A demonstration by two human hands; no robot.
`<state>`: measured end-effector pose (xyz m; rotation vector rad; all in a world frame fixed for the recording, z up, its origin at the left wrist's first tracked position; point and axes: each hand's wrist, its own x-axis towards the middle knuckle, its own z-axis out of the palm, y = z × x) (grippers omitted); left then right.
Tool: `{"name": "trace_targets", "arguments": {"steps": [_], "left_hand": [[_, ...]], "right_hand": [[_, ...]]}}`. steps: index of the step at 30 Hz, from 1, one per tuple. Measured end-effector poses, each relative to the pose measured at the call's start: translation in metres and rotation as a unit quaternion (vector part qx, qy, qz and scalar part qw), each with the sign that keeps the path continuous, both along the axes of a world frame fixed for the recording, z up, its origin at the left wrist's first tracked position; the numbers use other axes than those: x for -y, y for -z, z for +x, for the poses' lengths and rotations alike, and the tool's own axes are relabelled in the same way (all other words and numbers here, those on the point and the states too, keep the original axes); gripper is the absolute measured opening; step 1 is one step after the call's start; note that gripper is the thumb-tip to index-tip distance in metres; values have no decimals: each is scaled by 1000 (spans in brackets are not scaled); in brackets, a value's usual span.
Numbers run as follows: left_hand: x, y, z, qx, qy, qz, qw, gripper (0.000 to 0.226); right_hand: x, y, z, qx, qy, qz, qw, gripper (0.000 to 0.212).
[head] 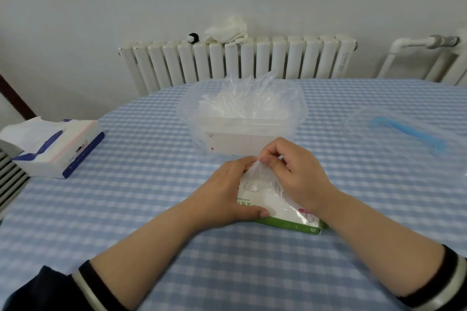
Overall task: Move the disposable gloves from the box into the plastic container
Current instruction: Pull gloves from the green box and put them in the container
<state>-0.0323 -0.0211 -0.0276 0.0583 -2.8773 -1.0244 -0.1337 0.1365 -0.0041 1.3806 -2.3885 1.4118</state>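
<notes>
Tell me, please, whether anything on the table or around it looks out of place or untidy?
Little stands out. The gloves already in the plastic container stick up loosely above its rim, and a crumpled white cloth sits on the radiator. The box lies flat, steadied by the left hand.

Bare forearms, dark sleeves (50, 288) with grey-striped cuffs.

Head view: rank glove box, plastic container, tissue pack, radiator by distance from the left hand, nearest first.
From the left hand:
1. Glove box, gripped by that hand.
2. Plastic container, just behind the box, centre.
3. Tissue pack, far left on the table.
4. Radiator, against the back wall.
</notes>
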Motion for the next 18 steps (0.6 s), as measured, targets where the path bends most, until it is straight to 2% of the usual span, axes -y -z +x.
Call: {"name": "trace_targets", "arguments": {"steps": [4, 8, 12, 16, 18], "left_hand": [[-1, -2, 0, -3, 1, -21, 1000, 94], [1, -2, 1, 4, 0, -27, 1000, 90], [1, -2, 1, 22, 12, -49, 998, 77], [4, 1, 2, 26, 26, -49, 998, 82], [3, 3, 2, 22, 25, -60, 998, 82]], "right_hand": [[-2, 1, 6, 28, -13, -52, 998, 11], [-1, 1, 6, 21, -26, -50, 998, 10], [-1, -3, 5, 59, -45, 3, 997, 13], [-2, -9, 2, 92, -60, 114, 987, 31], [-3, -8, 1, 62, -53, 124, 989, 23]]}}
